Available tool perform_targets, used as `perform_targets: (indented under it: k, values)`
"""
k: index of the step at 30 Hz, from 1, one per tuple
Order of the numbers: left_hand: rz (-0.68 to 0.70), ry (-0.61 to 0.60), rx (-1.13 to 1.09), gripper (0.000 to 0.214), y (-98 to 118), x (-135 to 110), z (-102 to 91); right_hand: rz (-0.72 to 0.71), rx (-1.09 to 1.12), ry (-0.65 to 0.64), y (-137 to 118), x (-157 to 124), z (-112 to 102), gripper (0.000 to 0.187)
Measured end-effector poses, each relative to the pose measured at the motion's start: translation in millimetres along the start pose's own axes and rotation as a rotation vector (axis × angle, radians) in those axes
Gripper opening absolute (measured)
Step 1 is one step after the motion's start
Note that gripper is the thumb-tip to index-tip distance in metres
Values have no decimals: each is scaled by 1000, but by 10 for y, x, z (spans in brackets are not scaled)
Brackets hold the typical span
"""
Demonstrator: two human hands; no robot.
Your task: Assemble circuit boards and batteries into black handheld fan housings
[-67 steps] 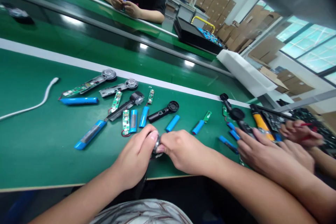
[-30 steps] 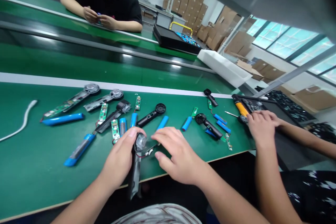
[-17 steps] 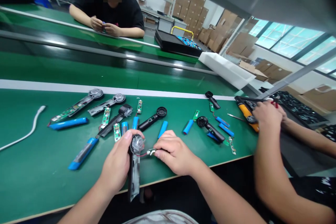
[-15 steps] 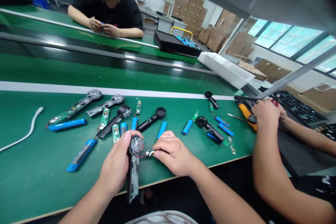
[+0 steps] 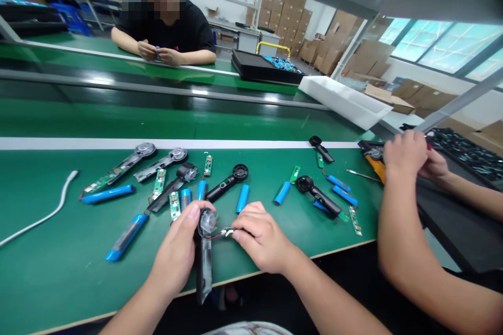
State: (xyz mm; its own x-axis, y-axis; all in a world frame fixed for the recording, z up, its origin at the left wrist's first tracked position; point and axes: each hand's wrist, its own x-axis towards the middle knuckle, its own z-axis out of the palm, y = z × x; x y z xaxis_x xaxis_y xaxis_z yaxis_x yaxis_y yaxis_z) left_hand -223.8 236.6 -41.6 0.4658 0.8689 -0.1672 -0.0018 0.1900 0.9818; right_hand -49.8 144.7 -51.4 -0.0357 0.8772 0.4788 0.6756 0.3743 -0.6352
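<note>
1. Moved since my last look: the co-worker's hands (image 5: 404,154) now sit raised just above the orange tool (image 5: 376,167).
2. I log my left hand (image 5: 176,251) closed around the black fan handle (image 5: 204,261), and my right hand (image 5: 263,235) pinching a small connector (image 5: 227,231).
3. Green surface (image 5: 39,282): blue battery cells (image 5: 242,199), circuit boards (image 5: 175,205); cardboard cartons (image 5: 298,31) stacked beyond.

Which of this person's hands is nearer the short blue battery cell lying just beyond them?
The right. The right hand, pinching a wired connector, sits just below and right of the blue battery cell. The left hand, gripping a black handle, is farther away, down and left.
</note>
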Motion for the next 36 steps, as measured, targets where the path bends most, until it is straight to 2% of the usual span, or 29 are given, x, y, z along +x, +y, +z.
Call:
perform_targets:
  k: [11,20,23,25,27,29,30,31,33,34,36]
  values:
    - [45,15,72,59,22,-45,34,-30,-48,4,-14,-24,40,24]
    - [167,62,419,53,245,17,109,21,-142,57,-50,0,89,14]
    - [259,94,607,49,380,151,65,57,-234,91,-44,-64,-86,34]
    - [335,138,724,51,467,252,46,150,-344,160,32,-149,-342,38]
    - [427,202,816,57,534,321,90,311,-478,262,153,-267,-662,36]
    - [547,213,908,60,571,333,245,481,-597,344,282,-405,-948,36]
    - [595,154,950,58,577,318,369,548,-638,364,341,-476,-1052,35]
    - [635,61,986,54,575,294,520,600,-665,372,393,-542,-1124,33]
    - [613,-224,997,42,553,245,873,655,-683,367,474,-651,-1189,26]
    - [596,-298,987,35,539,232,1050,661,-680,363,502,-692,-1198,21]
    - [567,-364,941,25,517,244,1350,644,-658,369,531,-747,-1211,12]
